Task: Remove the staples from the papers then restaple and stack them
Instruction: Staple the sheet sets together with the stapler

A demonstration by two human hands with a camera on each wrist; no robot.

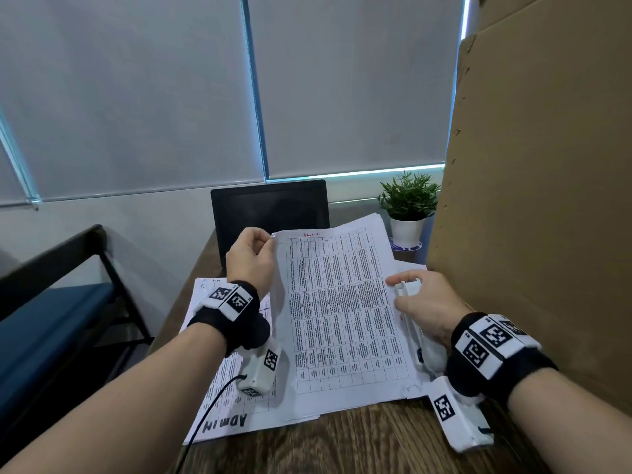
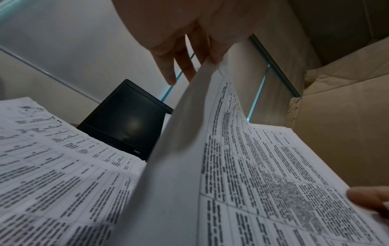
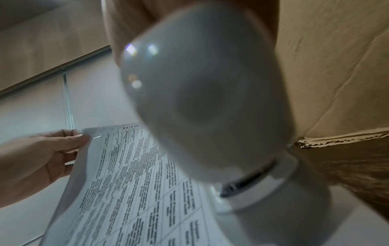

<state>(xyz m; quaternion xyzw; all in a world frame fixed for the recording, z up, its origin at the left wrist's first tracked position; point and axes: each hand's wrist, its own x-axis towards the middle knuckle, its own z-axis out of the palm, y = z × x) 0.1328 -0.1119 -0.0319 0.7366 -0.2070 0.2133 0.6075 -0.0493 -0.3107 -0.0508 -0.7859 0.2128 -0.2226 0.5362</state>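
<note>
papers (image 1: pixel 342 313): a printed set of table-filled sheets, lifted at its far left corner and slanting down toward the near edge of the wooden desk (image 1: pixel 359 443). near end of the set rests on other sheets lying flat on the desk.

left hand (image 1: pixel 251 260): fingers curled, thumb and fingertips pinching the raised top-left corner of the set. right wrist view shows a staple (image 3: pixel 96 137) in that corner, just beside the pinching thumb. left wrist view shows the gripped sheets curving away from the fingers (image 2: pixel 168 66), with the printed face turned to the right.

right hand (image 1: pixel 424 302): fingers wrapped round a white stapler (image 1: pixel 408 289), held at the right edge of the set, thumb tip resting on the printed page. right wrist view is mostly filled by the stapler's rounded white body (image 3: pixel 202 93), blurred at that range; its mouth is not clearly seen, so whether paper sits in it i cannot tell.

second pile (image 1: pixel 225 384): more printed sheets flat on the desk to the left, under the left forearm, bottom sheet marked with handwritten capitals near the desk edge. further sheets lie under the raised set on the right.

surroundings: dark laptop screen (image 1: pixel 270 206) standing open behind the papers; small potted plant (image 1: pixel 408 203) in a white pot at far right; cardboard panel (image 1: pixel 533 200) standing along the right side; grey roller blinds (image 1: pixel 136 97) behind the desk; dark-framed blue seat (image 1: pixel 51 323) at left.
</note>
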